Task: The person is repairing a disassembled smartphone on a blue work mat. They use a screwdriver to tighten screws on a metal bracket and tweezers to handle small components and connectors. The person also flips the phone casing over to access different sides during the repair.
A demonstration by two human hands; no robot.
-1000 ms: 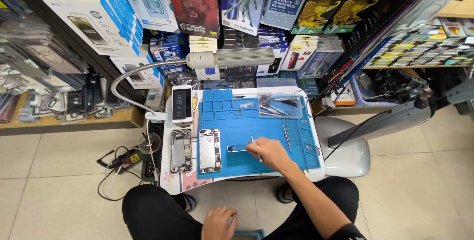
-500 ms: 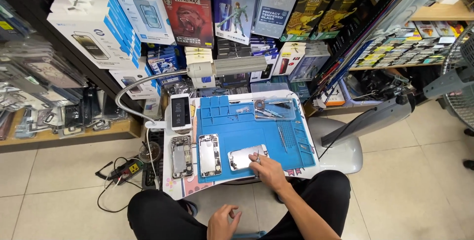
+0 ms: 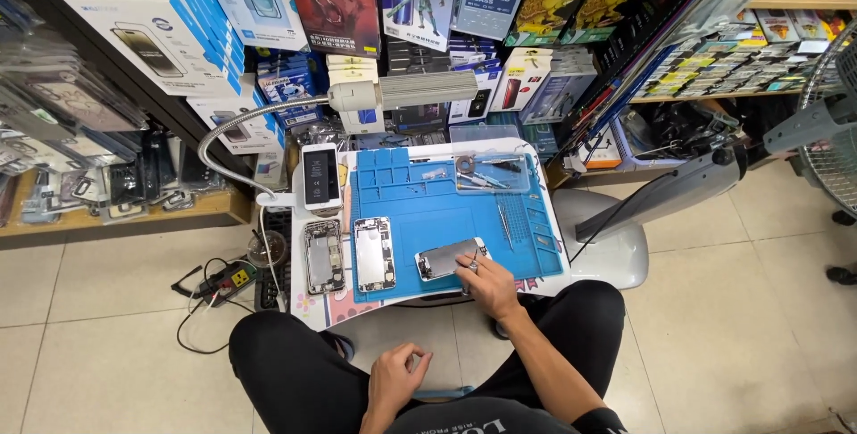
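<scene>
Our right hand rests fingers-down on a silvery phone panel lying at the near edge of the blue mat on the worktop, not clamped. Our left hand sits loosely curled on our lap, holding nothing. Two opened phone bodies lie just left of the panel.

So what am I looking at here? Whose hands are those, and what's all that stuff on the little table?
This picture comes from a camera on a person's head, looking down, so the hands are their own. The right hand rests its fingers on a silvery phone panel lying on a blue work mat. The left hand sits low by their lap and seems to hold nothing. Beside the panel lie two opened phones with their insides showing, and farther back a phone with a dark screen. A bendy lamp hangs over the small white table. Shelves of boxes stand behind.
</scene>
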